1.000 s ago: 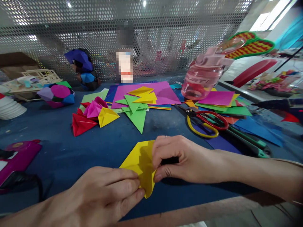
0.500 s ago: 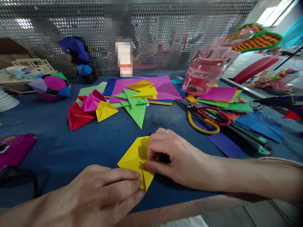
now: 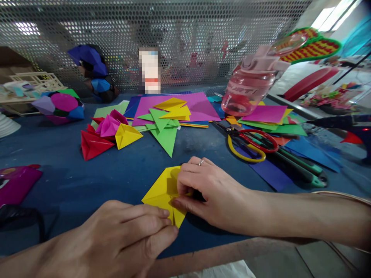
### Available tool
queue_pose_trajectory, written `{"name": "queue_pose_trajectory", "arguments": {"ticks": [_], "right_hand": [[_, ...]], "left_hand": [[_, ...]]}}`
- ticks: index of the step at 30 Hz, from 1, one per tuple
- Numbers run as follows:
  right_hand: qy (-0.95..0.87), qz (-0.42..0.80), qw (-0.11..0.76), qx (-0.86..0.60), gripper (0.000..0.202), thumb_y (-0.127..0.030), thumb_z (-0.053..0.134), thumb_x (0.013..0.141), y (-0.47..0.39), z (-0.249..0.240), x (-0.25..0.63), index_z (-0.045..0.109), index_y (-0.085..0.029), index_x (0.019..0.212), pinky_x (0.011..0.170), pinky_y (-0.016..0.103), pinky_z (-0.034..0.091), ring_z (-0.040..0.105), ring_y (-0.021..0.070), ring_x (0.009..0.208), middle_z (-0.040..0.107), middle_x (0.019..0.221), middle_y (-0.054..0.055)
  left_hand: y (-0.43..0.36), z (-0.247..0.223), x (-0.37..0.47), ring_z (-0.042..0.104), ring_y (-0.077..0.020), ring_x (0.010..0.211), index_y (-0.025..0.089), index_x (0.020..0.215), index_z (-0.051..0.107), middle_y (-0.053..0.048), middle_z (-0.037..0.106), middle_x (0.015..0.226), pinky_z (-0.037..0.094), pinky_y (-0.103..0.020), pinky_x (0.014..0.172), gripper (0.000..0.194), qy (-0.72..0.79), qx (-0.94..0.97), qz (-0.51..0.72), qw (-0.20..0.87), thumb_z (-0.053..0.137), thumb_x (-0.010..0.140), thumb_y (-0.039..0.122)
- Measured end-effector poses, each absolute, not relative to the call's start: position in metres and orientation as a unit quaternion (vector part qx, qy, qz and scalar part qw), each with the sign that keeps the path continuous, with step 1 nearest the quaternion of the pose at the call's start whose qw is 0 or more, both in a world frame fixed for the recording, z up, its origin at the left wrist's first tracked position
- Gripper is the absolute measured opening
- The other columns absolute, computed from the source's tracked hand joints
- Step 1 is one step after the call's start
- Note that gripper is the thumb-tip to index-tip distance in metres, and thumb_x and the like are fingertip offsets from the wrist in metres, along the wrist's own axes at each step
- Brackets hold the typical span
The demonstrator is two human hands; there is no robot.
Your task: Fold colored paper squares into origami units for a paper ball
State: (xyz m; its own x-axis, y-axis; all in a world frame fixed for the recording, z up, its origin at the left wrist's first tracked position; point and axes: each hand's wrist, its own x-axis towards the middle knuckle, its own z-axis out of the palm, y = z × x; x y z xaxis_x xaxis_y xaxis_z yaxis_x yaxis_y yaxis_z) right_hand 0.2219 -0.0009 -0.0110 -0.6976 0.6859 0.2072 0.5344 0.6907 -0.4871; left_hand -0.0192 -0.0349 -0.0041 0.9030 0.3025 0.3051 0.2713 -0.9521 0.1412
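A yellow folded paper (image 3: 162,191) lies near the table's front edge, with creases running across its middle. My left hand (image 3: 127,231) covers its lower left part, the fingers close together and their tips pressed on the lower corner; the thumb is hidden. At the paper's right side my right hand (image 3: 205,189) is closed, thumb and curled fingers pinching the paper there. That hand wears a ring and hides the right corner. Beyond them lie a finished-looking yellow paper piece (image 3: 127,136), red folded paper (image 3: 94,144), magenta folded paper (image 3: 111,123) and green folded paper (image 3: 165,133).
Scissors (image 3: 246,144) and a green-and-black cutter (image 3: 304,166) lie at the right by coloured sheets (image 3: 265,115). A pink bottle (image 3: 249,87) stands behind them. A glue gun (image 3: 344,125) is at far right, a purple object (image 3: 21,181) at far left. Perforated metal (image 3: 185,34) closes the back.
The whole view has shifted slightly to the left. My left fingertips sit a little further over the paper's lower corner. My right hand keeps its pinch.
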Motion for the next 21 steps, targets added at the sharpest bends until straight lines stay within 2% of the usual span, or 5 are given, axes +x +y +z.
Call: {"name": "queue_pose_trajectory", "arguments": {"ticks": [3, 6, 11, 16, 21], "right_hand": [[-0.9, 0.202, 0.191, -0.336, 0.02, -0.025, 0.066, 0.088, 0.0, -0.012, 0.223, 0.053, -0.018, 0.075, 0.071, 0.031, 0.032, 0.048, 0.0156, 0.079, 0.06, 0.079, -0.001], [-0.901, 0.203, 0.19, -0.334, 0.019, -0.024, 0.065, 0.089, 0.0, -0.012, 0.223, 0.053, -0.018, 0.075, 0.071, 0.031, 0.032, 0.048, 0.0157, 0.079, 0.06, 0.079, -0.001], [-0.901, 0.196, 0.195, -0.335, 0.02, -0.027, 0.066, 0.089, 0.0, -0.013, 0.223, 0.054, -0.018, 0.076, 0.072, 0.031, 0.033, 0.048, 0.0159, 0.08, 0.06, 0.08, 0.0], [-0.901, 0.191, 0.184, -0.344, 0.021, -0.029, 0.066, 0.089, 0.0, -0.013, 0.224, 0.055, -0.018, 0.076, 0.074, 0.032, 0.034, 0.048, 0.0162, 0.081, 0.06, 0.082, 0.0], [-0.901, 0.191, 0.187, -0.342, 0.02, -0.032, 0.067, 0.088, 0.0, -0.012, 0.226, 0.057, -0.018, 0.08, 0.075, 0.032, 0.035, 0.048, 0.0167, 0.082, 0.059, 0.082, 0.0]], "left_hand": [[-0.035, -0.006, -0.012, 0.072, -0.0208, 0.089, 0.021, 0.146, 0.037, -0.003, 0.075, 0.103, 0.06, -0.027, 0.068, 0.053, 0.183, 0.962, 0.196, 0.046, 0.045, 0.094, 0.022], [-0.036, -0.009, -0.009, 0.07, -0.0218, 0.085, 0.024, 0.146, 0.038, -0.004, 0.074, 0.103, 0.059, -0.028, 0.065, 0.051, 0.192, 0.958, 0.207, 0.048, 0.045, 0.096, 0.034], [-0.038, -0.014, -0.013, 0.07, -0.0202, 0.089, 0.025, 0.145, 0.039, -0.003, 0.073, 0.107, 0.059, -0.026, 0.068, 0.053, 0.175, 0.959, 0.212, 0.062, 0.049, 0.094, 0.03], [-0.035, -0.016, -0.016, 0.067, -0.0204, 0.102, 0.021, 0.13, 0.055, -0.002, 0.072, 0.112, 0.058, -0.023, 0.074, 0.041, 0.152, 0.97, 0.188, 0.033, 0.054, 0.091, 0.032], [-0.034, -0.012, -0.012, 0.069, -0.0178, 0.093, 0.018, 0.121, 0.057, -0.002, 0.074, 0.105, 0.057, -0.023, 0.069, 0.031, 0.144, 0.974, 0.178, -0.004, 0.046, 0.093, 0.026]]}}
